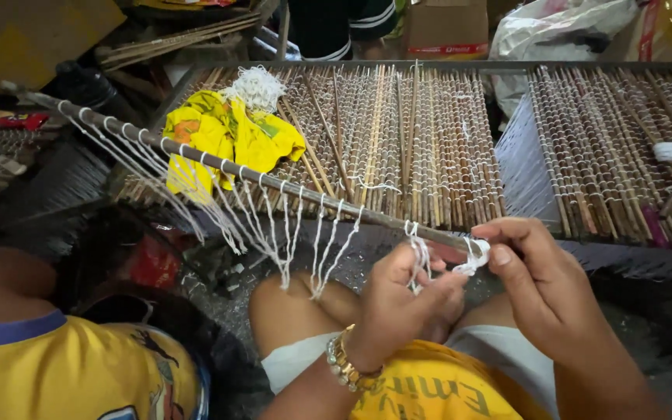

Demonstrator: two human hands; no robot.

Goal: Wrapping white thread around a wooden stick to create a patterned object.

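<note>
A long thin rod [219, 166] runs from the upper left down to my hands, with white string [289, 233] looped along it in hanging strands. My left hand [402, 299] pinches a bunch of the white string just under the rod's near end; a gold beaded bracelet [344, 364] sits on that wrist. My right hand [534, 272] grips the rod's near tip, where white string is wound around it. Both hands rest above my bare knees and yellow shirt.
A mat of thin sticks tied with string [398, 132] lies in front, a second one [608, 140] to the right. A yellow cloth [227, 136] and a wad of white string [257, 85] lie on the left mat. Another person in a yellow shirt [56, 365] sits at lower left.
</note>
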